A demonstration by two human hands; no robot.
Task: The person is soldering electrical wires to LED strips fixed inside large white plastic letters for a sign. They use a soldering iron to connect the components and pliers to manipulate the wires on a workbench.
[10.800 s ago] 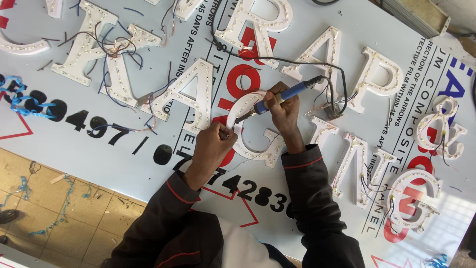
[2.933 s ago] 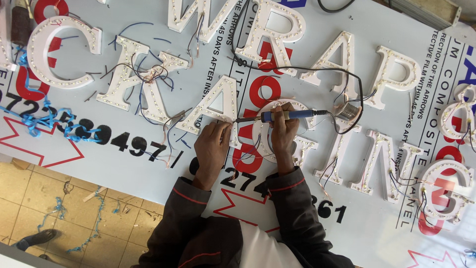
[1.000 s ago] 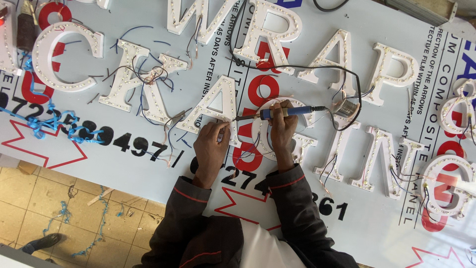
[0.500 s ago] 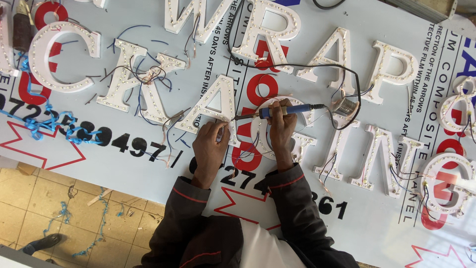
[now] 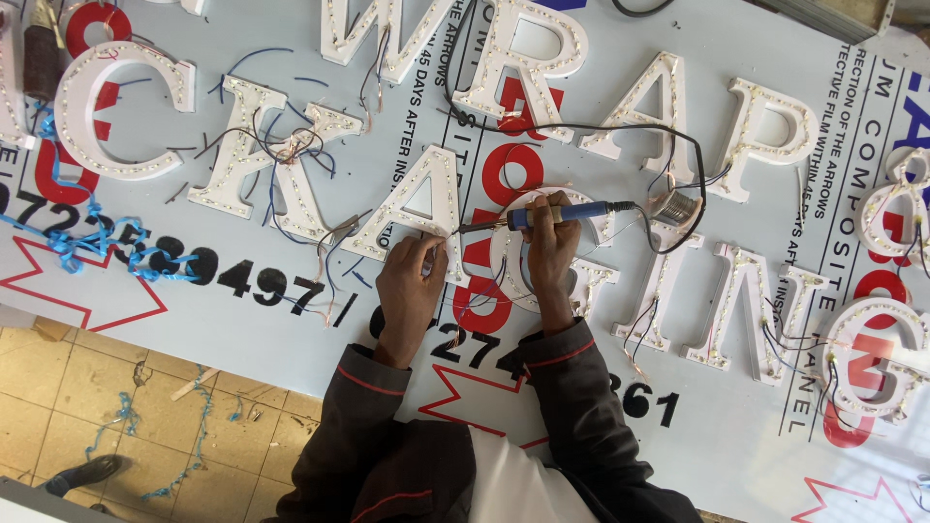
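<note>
While the right hand (image 5: pixel 549 254) is gripping a blue-handled soldering iron (image 5: pixel 552 214), fingers closed around it, the left hand (image 5: pixel 412 286) is pinching thin wires (image 5: pixel 438 254) at the foot of a white A-shaped sign letter (image 5: pixel 418 206) — the iron's tip is pointing there. Both are lying on a printed white panel (image 5: pixel 242 329), among other white letters (image 5: pixel 271 160).

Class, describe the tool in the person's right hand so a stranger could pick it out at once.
Start at the big white printed panel covered in white letter shapes. Near its middle, the right hand holds a soldering iron level over a round letter. Only it has a blue grip, a thin dark tip and a trailing black cord.
</note>
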